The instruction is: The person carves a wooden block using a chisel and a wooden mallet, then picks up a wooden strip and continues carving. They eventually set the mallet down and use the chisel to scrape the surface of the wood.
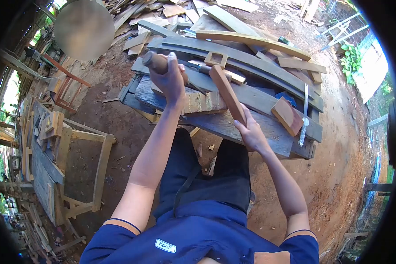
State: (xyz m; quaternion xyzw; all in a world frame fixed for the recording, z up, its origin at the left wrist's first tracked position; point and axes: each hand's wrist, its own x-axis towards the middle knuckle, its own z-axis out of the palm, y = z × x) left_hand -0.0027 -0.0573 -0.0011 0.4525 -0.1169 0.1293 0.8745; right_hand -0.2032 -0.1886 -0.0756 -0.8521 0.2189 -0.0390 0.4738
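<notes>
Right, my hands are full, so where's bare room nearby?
On the workbench, the near edge between the pale block and the reddish-brown block; also the dirt floor between workbench and left table. The workbench's far side is crowded with planks.

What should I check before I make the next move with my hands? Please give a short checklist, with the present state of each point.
1. Left hand has a closed grip on the round wooden piece: ok.
2. Right hand has a grip on the near end of the brown wooden bar: ok.
3. Far end of the bar is free of the left hand: ok.
4. Workbench is free of loose pieces: not ok, a slanted wooden block lies on its right part.
5. Pale wooden block is fixed in place: cannot tell.
6. Bar has measuring marks: cannot tell.
</notes>
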